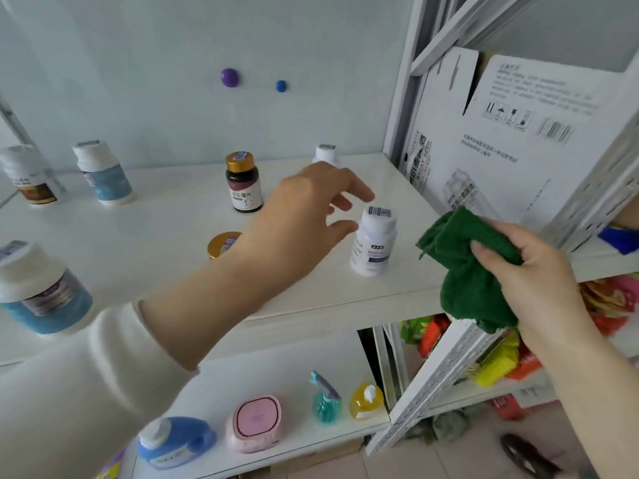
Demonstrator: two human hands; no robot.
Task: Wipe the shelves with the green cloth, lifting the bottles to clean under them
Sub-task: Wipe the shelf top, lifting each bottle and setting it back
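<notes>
The white shelf (166, 233) carries several bottles. A white bottle (373, 242) stands near its right front. My left hand (304, 209) hovers just left of that bottle, fingers spread, holding nothing. A dark bottle with a gold cap (243, 183) stands behind the hand, and a gold-capped bottle (223, 244) is mostly hidden under my wrist. Another white bottle (325, 153) peeks out behind my fingers. My right hand (532, 274) grips the bunched green cloth (463, 271) off the shelf's right front corner.
Blue-and-white bottles (103, 174) (38, 288) and a brown-labelled one (29, 176) stand at the left. A white cardboard box (511, 133) fills the neighbouring rack. The lower shelf (294, 361) holds a blue jug (176, 442), pink box (256, 423), teal sprayer (326, 401) and yellow bottle (366, 401).
</notes>
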